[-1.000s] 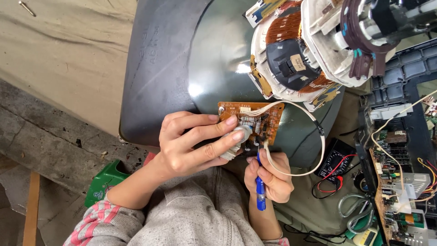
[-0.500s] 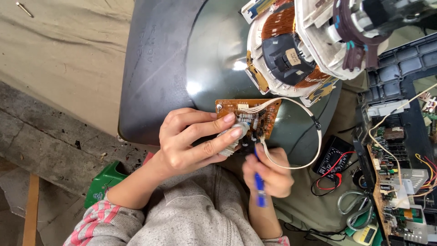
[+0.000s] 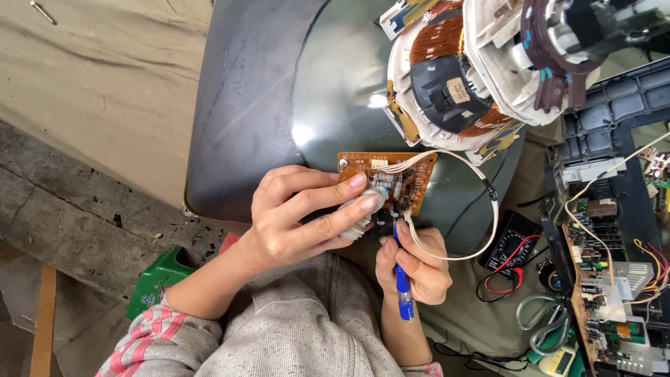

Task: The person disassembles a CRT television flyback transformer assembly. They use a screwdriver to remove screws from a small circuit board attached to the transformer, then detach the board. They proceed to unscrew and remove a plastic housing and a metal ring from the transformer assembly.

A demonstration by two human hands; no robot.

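I am pinching a small brown circuit board (image 3: 391,180) with my left hand (image 3: 296,220), fingers curled around a pale round part on its near edge. My right hand (image 3: 413,269) is gripping a blue-handled tool (image 3: 401,286) in a closed fist, its tip touching the board's lower edge. The board is lying against the grey picture tube (image 3: 279,105) just beyond my hands. White wires (image 3: 481,230) are looping right of my right hand toward the copper coil (image 3: 447,77) above. A black meter (image 3: 508,244) is sitting further right.
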